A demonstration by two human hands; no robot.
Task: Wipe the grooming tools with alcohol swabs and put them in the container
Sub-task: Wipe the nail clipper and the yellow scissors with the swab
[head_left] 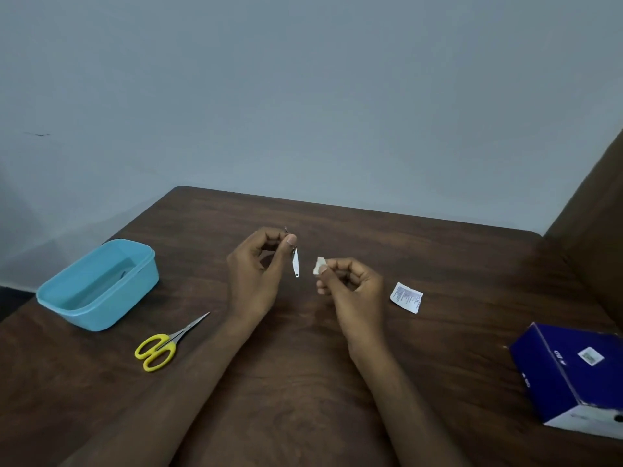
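Nail clippers (296,262) hung pinched in the raised left hand (258,264); the right hand (350,281) pinched a swab (318,265). Sachet (406,297) print was unreadable.

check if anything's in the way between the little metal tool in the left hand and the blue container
Nothing visible blocks it. The left hand pinches the small metal tool above the table, and only bare tabletop lies between it and the blue container to the left. The yellow scissors lie nearer the person, off that line.
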